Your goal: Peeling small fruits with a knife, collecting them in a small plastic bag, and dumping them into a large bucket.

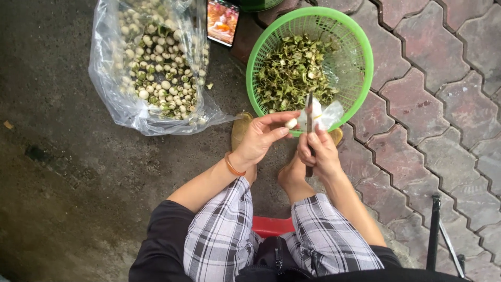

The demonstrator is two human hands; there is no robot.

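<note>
1. A person is sitting low, seen from above by a camera on their own head, with both bare hands working just in front of their knees, which are covered by black-and-white checked trousers (224,235).
2. The left hand (261,138) is pinching a small, pale, round seed (291,124) between the thumb and fingertips; the fingers are closed narrowly around it. An orange band (233,166) is sitting on that wrist.
3. The right hand (319,152) is gripping a small knife with a dark handle and a thin metal blade (309,116), the fingers wrapped tight about the handle. The blade is pointing up and away from the body, standing just beside the seed.
4. The seed and blade are being held over the near rim of a round green plastic basket with slotted sides (360,39), which is holding a heap of green peeled husks (295,73). A scrap of clear plastic (330,115) is lying at the basket's near edge, just behind the blade.
5. To the left, a clear plastic bag lying open on dark concrete (112,68) is holding many more pale and green seeds (162,68).
6. A phone with a lit screen (223,22) is standing between the bag and the basket.
7. Reddish interlocking paving stones (449,94) are lying to the right, and a red stool edge (271,226) is showing between the knees.
</note>
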